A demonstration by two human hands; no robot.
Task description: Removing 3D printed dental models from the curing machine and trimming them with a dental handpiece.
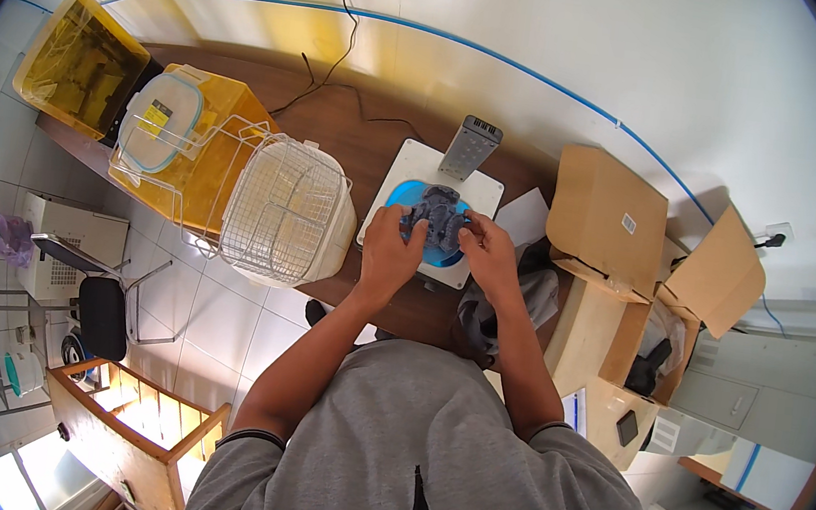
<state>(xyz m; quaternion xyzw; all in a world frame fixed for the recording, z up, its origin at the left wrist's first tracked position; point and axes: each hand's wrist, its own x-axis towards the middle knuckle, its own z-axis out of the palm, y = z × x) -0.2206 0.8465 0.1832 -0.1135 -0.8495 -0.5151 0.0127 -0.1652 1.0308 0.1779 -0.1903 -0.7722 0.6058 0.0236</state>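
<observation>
A dark grey moulded piece with an uneven, detailed surface (440, 214) is held between my two hands; its exact kind cannot be made out. My left hand (391, 256) grips its left side, thumb on top. On its right side, my right hand (491, 254) pinches the edge. Directly beneath is a round blue plate (405, 192), partly hidden by the piece and my fingers. That plate sits on a white square base (421, 160), with a grey upright column (471, 147) rising at its far side.
Left of the base, a wire basket (274, 240) sits in a pale tub. Beyond it are a yellow see-through box (218, 112), a clear lid (159, 126) and a yellow hood (78, 61). Cardboard boxes (605, 217) stand at the right, near a phone (627, 427). Cables cross the brown table (369, 110).
</observation>
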